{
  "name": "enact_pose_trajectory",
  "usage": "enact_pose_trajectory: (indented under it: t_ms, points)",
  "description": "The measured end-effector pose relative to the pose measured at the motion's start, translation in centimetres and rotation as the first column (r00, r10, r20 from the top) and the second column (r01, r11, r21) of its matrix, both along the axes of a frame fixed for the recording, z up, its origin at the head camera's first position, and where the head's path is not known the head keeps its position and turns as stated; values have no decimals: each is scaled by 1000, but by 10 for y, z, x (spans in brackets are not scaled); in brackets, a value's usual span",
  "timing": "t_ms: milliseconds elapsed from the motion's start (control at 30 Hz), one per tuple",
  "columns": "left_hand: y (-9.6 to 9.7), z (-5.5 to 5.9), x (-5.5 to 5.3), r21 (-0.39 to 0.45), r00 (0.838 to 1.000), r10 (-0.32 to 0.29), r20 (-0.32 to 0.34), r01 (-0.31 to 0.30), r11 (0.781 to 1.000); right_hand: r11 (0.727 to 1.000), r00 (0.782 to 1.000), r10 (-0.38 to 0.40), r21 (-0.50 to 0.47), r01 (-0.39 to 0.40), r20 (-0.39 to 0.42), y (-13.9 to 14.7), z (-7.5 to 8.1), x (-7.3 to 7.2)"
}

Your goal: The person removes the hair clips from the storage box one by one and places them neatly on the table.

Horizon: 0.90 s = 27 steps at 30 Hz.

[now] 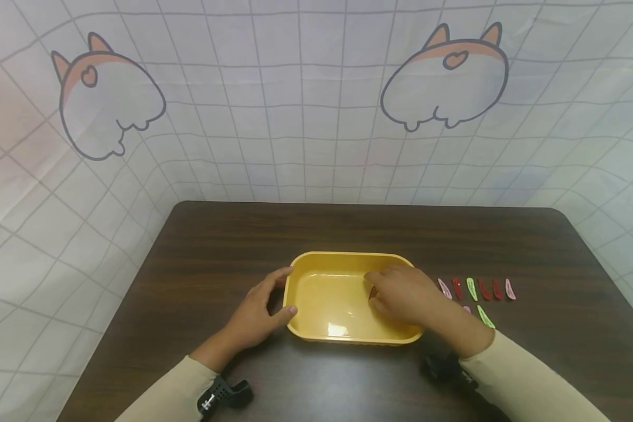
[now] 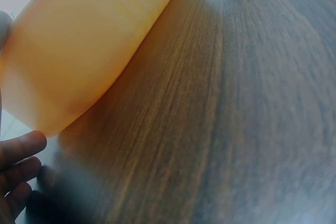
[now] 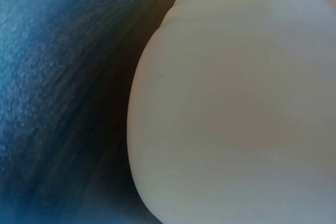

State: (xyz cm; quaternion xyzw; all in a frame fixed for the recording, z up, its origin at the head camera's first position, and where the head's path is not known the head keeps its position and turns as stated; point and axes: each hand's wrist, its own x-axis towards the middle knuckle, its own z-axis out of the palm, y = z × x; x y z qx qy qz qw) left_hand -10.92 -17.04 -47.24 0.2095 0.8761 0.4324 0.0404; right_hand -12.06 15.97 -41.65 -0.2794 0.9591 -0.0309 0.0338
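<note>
A yellow plastic basin [image 1: 327, 339] sits on the dark wooden table. At its left end my left hand [image 1: 253, 313] rests against the rim, thumb and index finger spread apart; the left wrist view shows loosely bent fingers [image 2: 23, 148] beside the basin's outer wall [image 2: 89, 40]. My right hand [image 1: 403, 293] reaches over the right rim into the basin, fingers pointing down with a small dark patch between them. Whether it pinches something I cannot tell. In the right wrist view the pale, blurred basin wall [image 3: 226, 108] fills most of the picture and hides that hand.
Right of the basin several hair clips lie in a row, among them a red clip [image 1: 483, 289], a green clip [image 1: 472, 289] and a pink clip [image 1: 510, 289]. Another green clip [image 1: 485, 316] lies below, near my right forearm. A white checked curtain [image 1: 274, 117] hangs behind the table.
</note>
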Motion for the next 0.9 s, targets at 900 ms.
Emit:
enact_pose_trajectory:
  t_ms: [900]
  points:
    - [2, 0, 2, -4, 1000, -1, -11, 1, 1000, 999, 999, -36, -37, 35, -38, -1, -6, -1]
